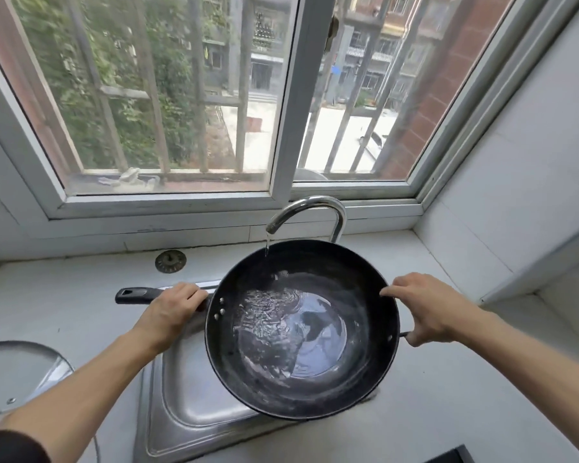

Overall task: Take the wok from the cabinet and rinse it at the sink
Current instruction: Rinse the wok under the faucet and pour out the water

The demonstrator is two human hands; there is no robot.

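Note:
A black wok (pixel 301 329) hangs over the steel sink (pixel 181 419), with a pool of rippling water in its bottom. My left hand (pixel 171 312) grips its long black handle (pixel 134 295) close to the bowl. My right hand (pixel 422 309) holds the small loop handle on the opposite rim, fingers curled over the edge. The chrome faucet (pixel 315 212) arches over the wok's far rim, and a thin trickle of water falls from its spout into the wok.
A metal sink strainer (pixel 170 261) lies on the grey counter behind the sink. A glass lid (pixel 17 375) rests at the left counter edge. A barred window spans the back wall. A dark cooktop corner (pixel 448 457) shows at bottom right.

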